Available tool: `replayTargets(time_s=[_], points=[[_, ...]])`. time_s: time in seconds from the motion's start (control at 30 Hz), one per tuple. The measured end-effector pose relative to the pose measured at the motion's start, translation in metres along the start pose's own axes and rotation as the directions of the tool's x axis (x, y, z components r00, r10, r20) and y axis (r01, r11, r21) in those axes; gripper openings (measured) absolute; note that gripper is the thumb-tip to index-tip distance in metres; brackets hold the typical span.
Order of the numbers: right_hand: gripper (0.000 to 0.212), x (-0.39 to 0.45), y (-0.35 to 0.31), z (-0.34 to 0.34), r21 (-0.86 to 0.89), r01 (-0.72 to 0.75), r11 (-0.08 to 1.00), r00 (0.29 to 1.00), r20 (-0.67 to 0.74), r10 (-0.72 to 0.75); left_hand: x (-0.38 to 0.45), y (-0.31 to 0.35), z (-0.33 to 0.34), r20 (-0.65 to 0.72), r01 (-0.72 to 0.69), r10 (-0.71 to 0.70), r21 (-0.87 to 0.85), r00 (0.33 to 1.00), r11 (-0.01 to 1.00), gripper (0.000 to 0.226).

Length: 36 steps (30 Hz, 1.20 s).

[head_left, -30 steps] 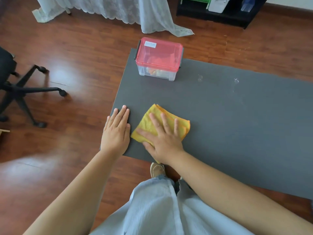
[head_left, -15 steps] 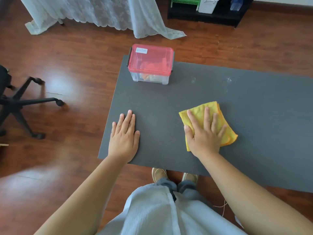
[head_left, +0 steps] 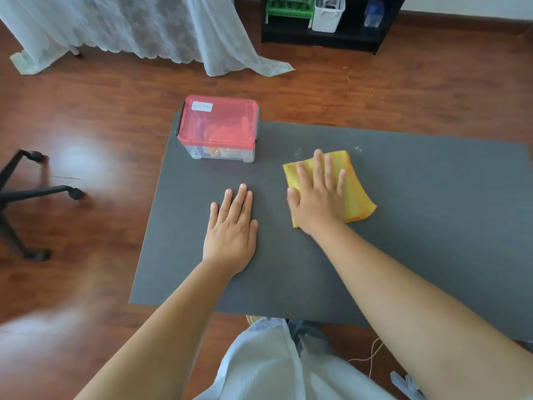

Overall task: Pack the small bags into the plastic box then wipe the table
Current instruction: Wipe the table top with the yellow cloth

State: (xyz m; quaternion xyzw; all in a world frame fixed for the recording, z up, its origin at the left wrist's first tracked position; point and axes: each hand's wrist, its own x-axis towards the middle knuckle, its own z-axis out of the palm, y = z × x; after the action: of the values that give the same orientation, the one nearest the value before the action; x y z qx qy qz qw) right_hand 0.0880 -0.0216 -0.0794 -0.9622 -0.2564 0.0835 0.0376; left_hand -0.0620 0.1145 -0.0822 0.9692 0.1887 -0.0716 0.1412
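Observation:
A clear plastic box point(head_left: 219, 151) with a closed red lid stands at the far left corner of the dark grey table point(head_left: 432, 226); orange small bags show dimly through its wall. My right hand point(head_left: 317, 197) lies flat, fingers spread, pressing a folded yellow cloth point(head_left: 354, 192) onto the table just right of the box. My left hand point(head_left: 232, 229) rests palm down on the bare tabletop, holding nothing, between the box and the near edge. Small pale marks point(head_left: 357, 148) sit on the table beyond the cloth.
An office chair base point(head_left: 26, 197) stands on the wooden floor to the left. A lace curtain point(head_left: 144, 27) hangs at the back. A black shelf point(head_left: 326, 21) with a green basket and a white bin stands at the back right.
My right hand slid the yellow cloth from the near left edge rightwards, then away from me towards the box side. My left hand moved further onto the table.

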Motion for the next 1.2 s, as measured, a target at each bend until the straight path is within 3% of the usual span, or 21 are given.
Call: replayTargets(time_s=[0.23,0.57,1.2], points=[[0.057,-0.026,0.022,0.001,0.065,0.201,0.977,0.980,0.000,-0.201,0.025,0.031,0.001,-0.008,-0.017,0.017,-0.015,1.000,1.000,0.058],[0.050,0.073,-0.030,-0.005,0.077,0.050,0.996,0.997,-0.066,-0.045,0.030,0.037,-0.001,-0.044,0.021,-0.023,-0.042,0.999,0.999,0.053],[0.047,0.113,-0.032,-0.008,0.072,0.047,0.996,0.990,-0.139,-0.036,0.030,0.040,-0.003,-0.049,0.051,-0.053,-0.044,0.997,0.998,0.057]])
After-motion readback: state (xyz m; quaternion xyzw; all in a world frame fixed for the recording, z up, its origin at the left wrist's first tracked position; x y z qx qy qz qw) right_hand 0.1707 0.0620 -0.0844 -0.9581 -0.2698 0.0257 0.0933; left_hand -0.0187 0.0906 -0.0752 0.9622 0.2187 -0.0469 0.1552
